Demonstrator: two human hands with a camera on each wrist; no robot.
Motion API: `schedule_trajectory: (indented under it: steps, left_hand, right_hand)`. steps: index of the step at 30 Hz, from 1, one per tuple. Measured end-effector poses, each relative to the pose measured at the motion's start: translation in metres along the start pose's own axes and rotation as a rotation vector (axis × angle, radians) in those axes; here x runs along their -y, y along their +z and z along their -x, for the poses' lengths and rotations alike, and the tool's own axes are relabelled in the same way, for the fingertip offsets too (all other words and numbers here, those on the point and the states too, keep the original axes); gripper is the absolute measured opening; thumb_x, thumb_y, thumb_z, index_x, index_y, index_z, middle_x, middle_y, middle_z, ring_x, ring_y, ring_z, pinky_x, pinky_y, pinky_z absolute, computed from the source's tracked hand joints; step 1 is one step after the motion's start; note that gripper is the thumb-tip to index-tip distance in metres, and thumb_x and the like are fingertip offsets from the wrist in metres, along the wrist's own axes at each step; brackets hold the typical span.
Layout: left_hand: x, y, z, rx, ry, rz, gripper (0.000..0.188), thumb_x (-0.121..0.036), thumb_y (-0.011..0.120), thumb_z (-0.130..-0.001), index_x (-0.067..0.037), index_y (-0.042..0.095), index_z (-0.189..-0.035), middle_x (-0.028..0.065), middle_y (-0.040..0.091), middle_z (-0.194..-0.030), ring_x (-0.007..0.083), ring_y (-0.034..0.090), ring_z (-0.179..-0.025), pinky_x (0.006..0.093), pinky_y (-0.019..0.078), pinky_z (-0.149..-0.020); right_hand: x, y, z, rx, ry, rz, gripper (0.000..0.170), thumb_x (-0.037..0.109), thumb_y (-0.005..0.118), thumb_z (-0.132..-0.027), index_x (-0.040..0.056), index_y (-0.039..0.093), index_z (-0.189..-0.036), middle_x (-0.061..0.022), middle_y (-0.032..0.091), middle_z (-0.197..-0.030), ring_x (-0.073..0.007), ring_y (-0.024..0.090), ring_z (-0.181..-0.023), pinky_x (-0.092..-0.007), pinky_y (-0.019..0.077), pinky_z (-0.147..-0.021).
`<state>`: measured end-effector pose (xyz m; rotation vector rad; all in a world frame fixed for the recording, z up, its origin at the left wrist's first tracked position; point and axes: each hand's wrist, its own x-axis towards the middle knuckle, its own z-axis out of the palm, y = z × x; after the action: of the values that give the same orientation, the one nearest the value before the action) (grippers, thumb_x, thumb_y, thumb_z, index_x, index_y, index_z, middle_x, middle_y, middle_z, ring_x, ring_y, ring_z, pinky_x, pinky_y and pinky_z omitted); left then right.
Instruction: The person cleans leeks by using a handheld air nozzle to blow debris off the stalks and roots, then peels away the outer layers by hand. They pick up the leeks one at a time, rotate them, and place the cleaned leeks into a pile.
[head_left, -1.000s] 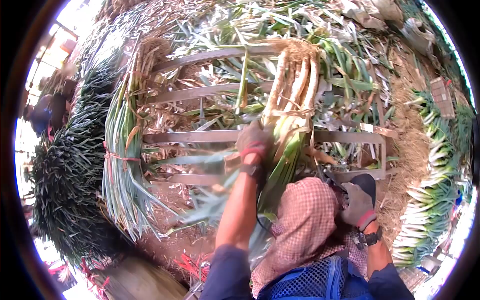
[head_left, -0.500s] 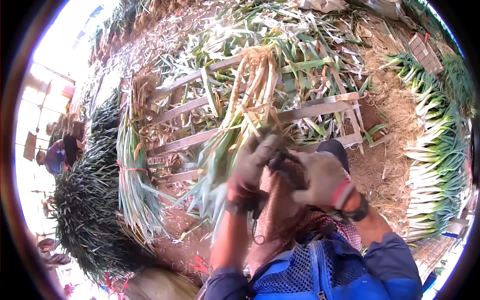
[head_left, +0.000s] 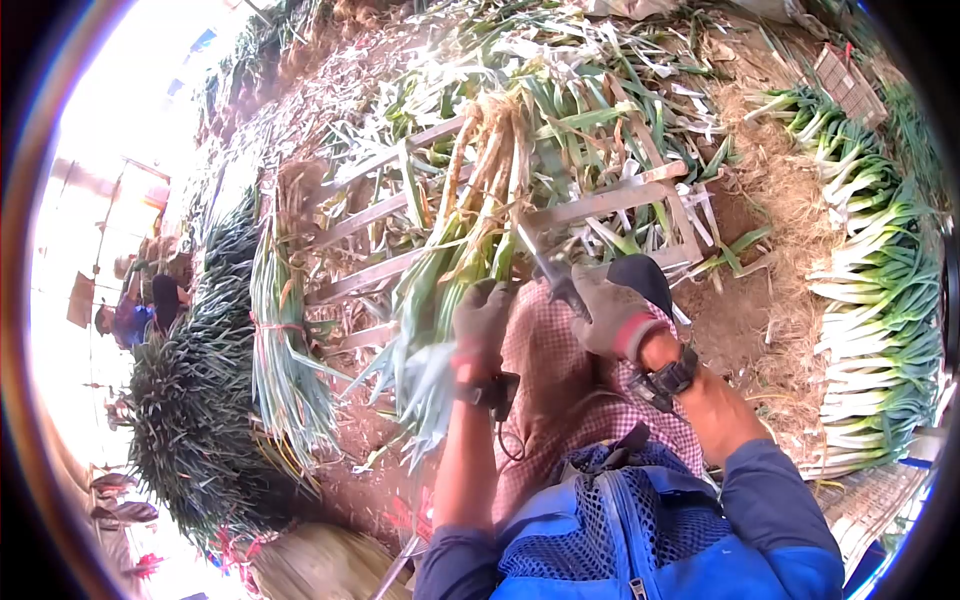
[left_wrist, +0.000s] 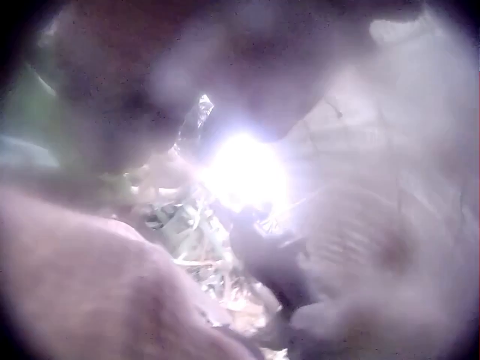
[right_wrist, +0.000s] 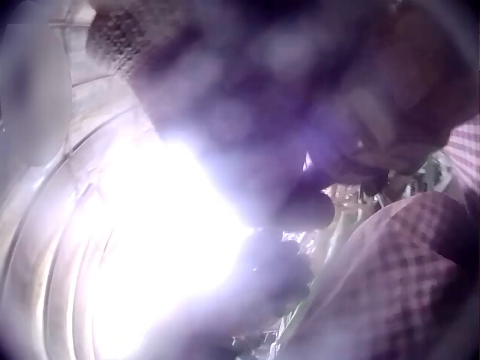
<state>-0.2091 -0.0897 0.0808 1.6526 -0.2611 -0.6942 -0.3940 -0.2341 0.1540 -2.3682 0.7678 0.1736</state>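
Note:
My right hand (head_left: pixel 608 315), in a grey glove with a red cuff, grips a knife (head_left: pixel 569 292) by its dark handle; the pale blade points up and left in the head view. The left hand (head_left: pixel 482 322), gloved the same way, is beside the green leaves of a bunch of leeks (head_left: pixel 440 290), its fingers loosely bent. That bunch lies across the slatted frame, roots at the far end. In the wrist views, glare washes out much; blurred left-hand fingers (left_wrist: pixel 247 60) and dark right-hand fingers (right_wrist: pixel 247 112) fill the top of each.
A slatted frame (head_left: pixel 610 203) lies over trimmed leaves. At its left is a leek bundle tied with red string (head_left: pixel 277 327), near a dark green heap (head_left: pixel 205 390). White-stemmed leeks (head_left: pixel 855 340) line the right side. Another person (head_left: pixel 135 320) is at far left. A checked cloth (head_left: pixel 535 385) covers my lap.
The left hand has come away from the leek stems and drawn back toward my lap. Both hands met over the lap, then parted; the knife blade now shows. The head view has shifted.

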Motion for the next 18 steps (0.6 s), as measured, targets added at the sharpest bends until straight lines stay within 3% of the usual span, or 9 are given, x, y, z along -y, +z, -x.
schedule_trajectory:
  steps: [1,4,7,9,10,11,13,14,18]
  left_hand:
    - [0.005,-0.001,0.0,-0.041,0.041,-0.191,0.03,-0.015,0.072,-0.103,0.005,0.07,-0.125,0.0089,0.078,-0.107,0.0141,0.073,-0.091,0.0285,0.0584,-0.081]
    - [-0.019,0.005,0.009,-0.012,-0.054,-0.235,0.026,-0.015,0.071,-0.103,0.005,0.071,-0.121,0.0099,0.079,-0.106,0.0148,0.074,-0.091,0.0294,0.0586,-0.081]
    - [-0.015,0.002,-0.007,0.003,0.036,-0.324,0.025,-0.018,0.073,-0.099,0.001,0.073,-0.116,0.0132,0.079,-0.105,0.0225,0.076,-0.09,0.036,0.0591,-0.081]
    - [-0.003,0.0,-0.025,-0.089,0.336,-0.853,0.026,-0.023,0.076,-0.094,-0.004,0.075,-0.112,0.0166,0.077,-0.103,0.0339,0.075,-0.092,0.0447,0.0582,-0.083]
    - [0.004,0.001,-0.034,-0.091,0.339,-0.828,0.029,-0.027,0.076,-0.089,-0.009,0.076,-0.112,0.0175,0.075,-0.102,0.0405,0.071,-0.096,0.0491,0.0565,-0.087]
    - [0.003,0.004,-0.039,-0.086,0.334,-0.824,0.029,-0.027,0.076,-0.089,-0.009,0.076,-0.112,0.0175,0.075,-0.102,0.0405,0.071,-0.096,0.0491,0.0565,-0.087]
    - [-0.002,0.013,-0.046,-0.146,0.502,-0.95,0.028,-0.027,0.075,-0.089,-0.011,0.077,-0.111,0.0156,0.075,-0.101,0.0385,0.071,-0.097,0.0481,0.0561,-0.087]
    - [0.0,0.017,-0.053,-0.145,0.518,-1.001,0.025,-0.03,0.074,-0.088,-0.011,0.075,-0.106,0.0145,0.074,-0.101,0.0381,0.07,-0.097,0.0501,0.0548,-0.087]
    - [0.011,0.031,-0.08,-0.101,0.519,-1.169,0.022,-0.029,0.073,-0.085,-0.012,0.069,-0.098,0.0136,0.071,-0.101,0.0387,0.069,-0.095,0.0533,0.0527,-0.085]
  right_hand:
    - [-0.004,0.003,-0.003,0.096,-0.015,-0.004,0.09,0.028,0.07,-0.089,-0.0047,0.03,-0.163,-0.0309,0.073,-0.102,-0.0471,0.073,-0.1,-0.0521,0.0569,-0.09]
    - [-0.002,0.014,-0.016,0.116,-0.011,0.019,0.081,0.027,0.069,-0.09,-0.0092,0.038,-0.155,-0.0335,0.073,-0.109,-0.0469,0.072,-0.106,-0.0522,0.0564,-0.093]
    - [-0.002,0.024,-0.03,0.119,-0.007,0.029,0.078,0.028,0.069,-0.09,-0.0119,0.041,-0.151,-0.033,0.073,-0.111,-0.0479,0.072,-0.108,-0.0526,0.0561,-0.095]
    - [0.005,0.027,-0.038,0.087,-0.129,0.145,0.074,0.026,0.065,-0.091,-0.0128,0.042,-0.149,-0.0384,0.055,-0.147,-0.0436,0.059,-0.138,-0.0498,0.0496,-0.112]
    - [0.0,0.021,-0.045,0.182,-0.054,0.079,0.074,0.026,0.066,-0.091,-0.013,0.042,-0.149,-0.0391,0.06,-0.139,-0.0448,0.064,-0.129,-0.0508,0.053,-0.107]
    - [0.007,0.009,-0.052,0.187,-0.047,0.081,0.074,0.026,0.066,-0.091,-0.013,0.042,-0.149,-0.0391,0.06,-0.139,-0.0448,0.064,-0.129,-0.0508,0.053,-0.107]
    - [0.012,-0.005,-0.066,0.239,0.124,0.08,0.073,0.026,0.065,-0.09,-0.0122,0.043,-0.148,-0.0377,0.068,-0.126,-0.0458,0.07,-0.117,-0.0514,0.0565,-0.1]
    - [0.009,-0.005,-0.074,0.192,0.081,0.107,0.077,0.025,0.065,-0.09,-0.0116,0.039,-0.153,-0.0348,0.073,-0.114,-0.0464,0.073,-0.109,-0.0512,0.0586,-0.095]
    - [-0.004,-0.009,-0.113,0.155,0.119,0.196,0.087,0.022,0.063,-0.09,-0.009,0.027,-0.163,-0.0333,0.073,-0.12,-0.0447,0.073,-0.112,-0.0515,0.0579,-0.097]
